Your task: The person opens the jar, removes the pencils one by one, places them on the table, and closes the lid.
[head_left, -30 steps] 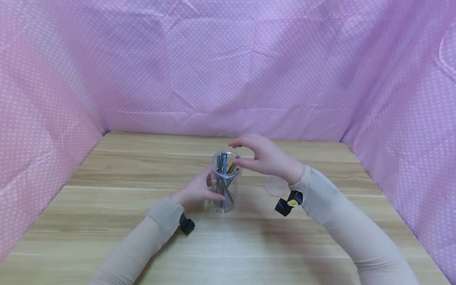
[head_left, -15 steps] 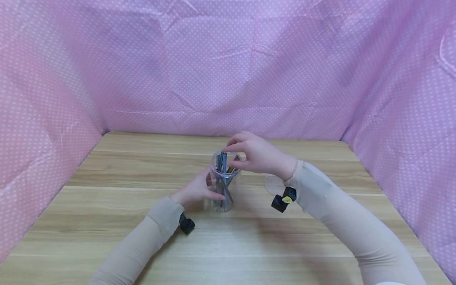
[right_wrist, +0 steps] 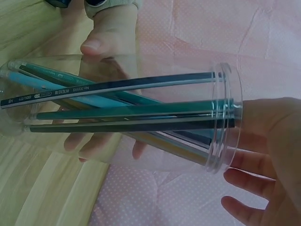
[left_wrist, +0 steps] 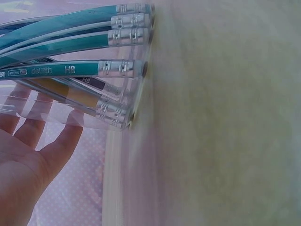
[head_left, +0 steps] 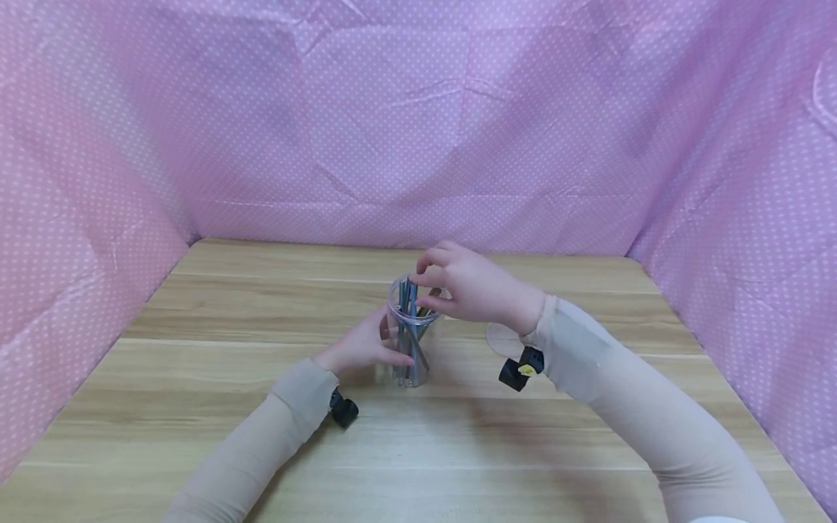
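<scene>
Right-hand fingers have lowered to the clear, cylindrical jar (glossy pencils inside).

In my left wrist view, I can read "deli" and "HB" on a green pencil, and again "HB" on a blackish pencil. In my right one, a slanting dark pencil shows "No.", with digits too small for me.

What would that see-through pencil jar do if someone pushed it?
The jar might tip if pushed near its rim, since it stands taller than wide. Once down, it would probably roll, because its sides are round. The pencils could slide out, as its top is open.
</scene>
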{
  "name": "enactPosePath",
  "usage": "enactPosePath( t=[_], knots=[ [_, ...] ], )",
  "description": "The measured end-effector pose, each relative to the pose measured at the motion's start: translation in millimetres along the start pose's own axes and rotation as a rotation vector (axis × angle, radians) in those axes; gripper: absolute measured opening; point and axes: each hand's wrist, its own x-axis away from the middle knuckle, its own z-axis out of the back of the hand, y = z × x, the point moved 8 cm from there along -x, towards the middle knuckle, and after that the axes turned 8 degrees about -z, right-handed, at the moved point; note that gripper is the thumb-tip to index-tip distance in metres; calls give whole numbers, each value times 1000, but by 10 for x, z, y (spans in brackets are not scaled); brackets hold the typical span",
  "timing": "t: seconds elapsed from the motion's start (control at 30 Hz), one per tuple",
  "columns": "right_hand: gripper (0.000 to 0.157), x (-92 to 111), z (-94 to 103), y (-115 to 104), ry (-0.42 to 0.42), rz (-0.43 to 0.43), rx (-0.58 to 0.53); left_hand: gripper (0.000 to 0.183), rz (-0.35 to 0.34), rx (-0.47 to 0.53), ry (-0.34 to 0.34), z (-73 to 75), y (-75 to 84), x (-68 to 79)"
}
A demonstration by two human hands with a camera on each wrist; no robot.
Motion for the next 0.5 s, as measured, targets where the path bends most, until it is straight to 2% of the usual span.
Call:
enactPosePath(
  t=[0.13,0.5],
  knots=[
    [28,9,6,-25,2,17,20,98,0,-3,0,4,-2,-6],
    [28,12,-11,6,17,-37,-50,98,9,-21,-1,-1,4,19]
  ],
)
